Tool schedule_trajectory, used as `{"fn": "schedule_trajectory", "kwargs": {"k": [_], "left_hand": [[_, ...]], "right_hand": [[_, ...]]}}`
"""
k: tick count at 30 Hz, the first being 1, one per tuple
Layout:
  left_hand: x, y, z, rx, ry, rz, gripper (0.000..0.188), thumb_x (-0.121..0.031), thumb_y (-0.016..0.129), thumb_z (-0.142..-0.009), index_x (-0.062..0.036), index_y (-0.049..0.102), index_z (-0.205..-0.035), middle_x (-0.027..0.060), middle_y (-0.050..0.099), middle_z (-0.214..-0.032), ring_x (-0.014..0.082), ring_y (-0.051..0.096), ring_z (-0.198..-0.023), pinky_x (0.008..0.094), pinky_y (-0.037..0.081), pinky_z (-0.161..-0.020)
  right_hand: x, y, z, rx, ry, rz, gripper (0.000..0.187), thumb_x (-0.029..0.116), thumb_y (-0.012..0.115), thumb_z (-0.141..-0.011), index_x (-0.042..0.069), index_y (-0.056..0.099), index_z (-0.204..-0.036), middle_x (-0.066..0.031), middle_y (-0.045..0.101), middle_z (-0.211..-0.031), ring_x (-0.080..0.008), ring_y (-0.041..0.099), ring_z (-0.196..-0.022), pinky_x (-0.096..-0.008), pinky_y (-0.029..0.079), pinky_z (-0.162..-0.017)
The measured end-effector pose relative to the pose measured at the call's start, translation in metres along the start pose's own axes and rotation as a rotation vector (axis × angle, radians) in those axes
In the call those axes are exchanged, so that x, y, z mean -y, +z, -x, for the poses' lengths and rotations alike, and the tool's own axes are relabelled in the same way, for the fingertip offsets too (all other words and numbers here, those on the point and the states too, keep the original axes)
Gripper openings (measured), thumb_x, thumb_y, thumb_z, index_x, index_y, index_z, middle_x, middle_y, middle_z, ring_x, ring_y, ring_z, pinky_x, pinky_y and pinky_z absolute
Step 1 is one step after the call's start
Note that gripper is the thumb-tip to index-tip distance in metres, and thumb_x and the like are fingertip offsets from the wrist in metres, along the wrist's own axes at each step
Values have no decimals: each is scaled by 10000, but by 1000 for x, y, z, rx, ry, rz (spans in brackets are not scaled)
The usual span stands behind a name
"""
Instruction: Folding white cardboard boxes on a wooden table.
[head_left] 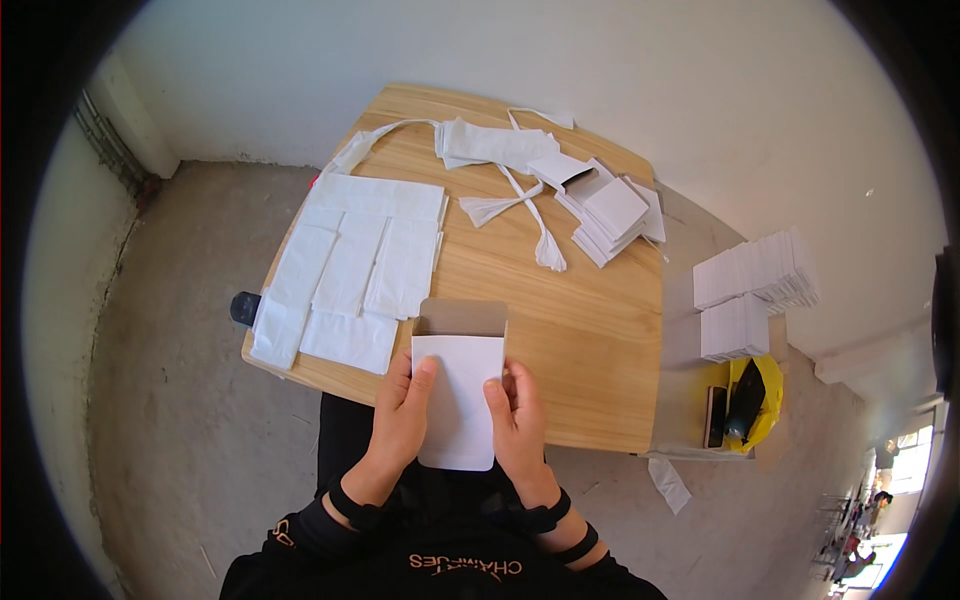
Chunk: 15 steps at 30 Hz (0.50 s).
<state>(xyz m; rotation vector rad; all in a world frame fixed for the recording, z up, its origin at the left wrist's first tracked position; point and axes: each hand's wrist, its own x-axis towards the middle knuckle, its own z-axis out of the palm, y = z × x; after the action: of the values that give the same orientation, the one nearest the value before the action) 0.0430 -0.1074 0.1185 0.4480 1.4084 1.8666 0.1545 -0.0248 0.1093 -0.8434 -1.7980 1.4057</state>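
Between my two hands is a white cardboard box (460, 400), with a flap standing out at its far end that shows a grey-brown inner face. My left hand (402, 405) grips its left edge, thumb on the front panel. On the opposite edge, my right hand (515, 415) holds it the same way. The box is over the near edge of the wooden table (560, 370), close to my body. Left of it on the table lie several flat stacks of white plastic bags (350, 255). A pile of white boxes (605, 210) lies at the far right.
More white bags (495, 145) and twisted white strips (515, 205) lie at the table's far side. To the right, stacked white boxes (750, 270) stand beside a yellow bag (762, 400) and a black phone-like object (715, 417). A white scrap (669, 486) lies on the floor.
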Motion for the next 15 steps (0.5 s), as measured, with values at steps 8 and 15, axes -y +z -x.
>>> {"fn": "schedule_trajectory", "kwargs": {"k": [8,15], "left_hand": [[2,-8,3,-12,125,-336,320,-240,353,-1009,19,494,-1132,96,576,-956,143,511,-844,286,429,-773],[-19,-5,14,-32,399,-324,437,-63,425,-959,1,302,-1373,117,527,-1143,143,545,-909,276,443,-797]], "right_hand": [[-5,-3,5,94,33,-46,374,163,557,-931,-41,444,-1225,-33,537,-875,-84,482,-759,-228,422,-668],[29,-24,-3,310,52,-277,681,101,631,-871,20,238,-1421,-62,548,-1004,-111,582,-876,-244,476,-735]]}}
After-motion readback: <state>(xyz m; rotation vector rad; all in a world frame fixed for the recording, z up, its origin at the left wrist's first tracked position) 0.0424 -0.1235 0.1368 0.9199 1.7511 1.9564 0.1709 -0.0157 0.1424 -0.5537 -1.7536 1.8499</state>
